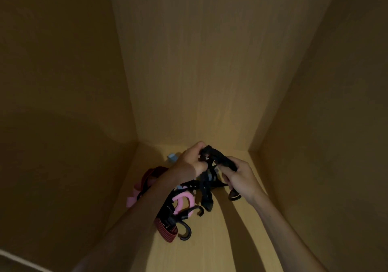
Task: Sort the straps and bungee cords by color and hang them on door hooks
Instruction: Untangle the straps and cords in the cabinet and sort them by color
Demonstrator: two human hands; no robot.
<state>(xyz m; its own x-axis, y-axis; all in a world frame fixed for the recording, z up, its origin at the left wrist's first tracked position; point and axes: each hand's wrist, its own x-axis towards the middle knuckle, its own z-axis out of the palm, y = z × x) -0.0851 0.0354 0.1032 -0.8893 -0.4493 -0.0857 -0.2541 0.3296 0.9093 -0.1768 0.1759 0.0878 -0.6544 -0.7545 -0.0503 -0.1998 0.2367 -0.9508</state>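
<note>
Both hands hold a tangle of black straps (212, 164) above the wooden floor of a dim cabinet. My left hand (192, 160) grips the bundle's upper left part. My right hand (239, 177) grips its right end, and a dark ring hangs below that hand. Loose black ends dangle down to the floor. Under my left forearm lies a pile: a pink strap (183, 203), a red and black striped bungee cord (167, 228) with black plastic hooks (185, 230), and a dark red strap (150, 174).
Wooden cabinet walls rise on the left (63, 104), back (199, 72) and right (325, 114). A small light blue object (172, 158) sits in the back left corner of the cabinet floor (220, 240). No door hooks are in view.
</note>
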